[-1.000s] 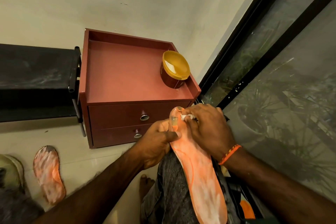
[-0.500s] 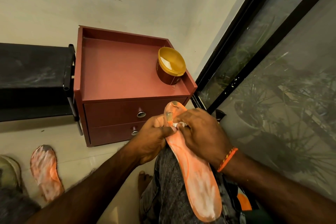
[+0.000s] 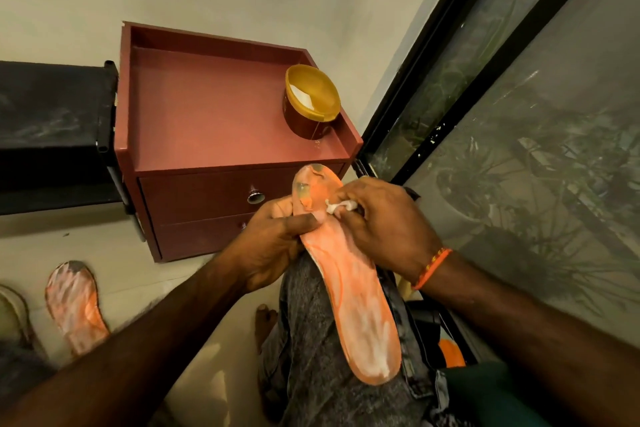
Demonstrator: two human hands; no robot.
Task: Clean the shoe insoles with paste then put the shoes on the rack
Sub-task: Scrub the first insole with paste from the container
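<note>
A: Head view, the only 1. Where is the insole?

B: An orange insole (image 3: 349, 281) smeared with white paste lies along the person's knee, toe end pointing up toward the red cabinet (image 3: 221, 114). The left hand (image 3: 273, 239) is closed on its left edge near the toe, thumb pressed across the top face.

A: And the right hand?

B: The right hand (image 3: 384, 225) pinches a small white wad (image 3: 341, 206), touching the insole's upper part just below the grey, worn toe patch.

A: The paste?

B: An open yellow-rimmed tub (image 3: 311, 100) with white paste inside stands at the cabinet top's right front corner, well apart from both hands.

A: Anything else?

B: A 2nd orange insole (image 3: 74, 305), also streaked white, lies on the floor at lower left. A dark rack (image 3: 52, 121) stands just beside the cabinet's left side.
</note>
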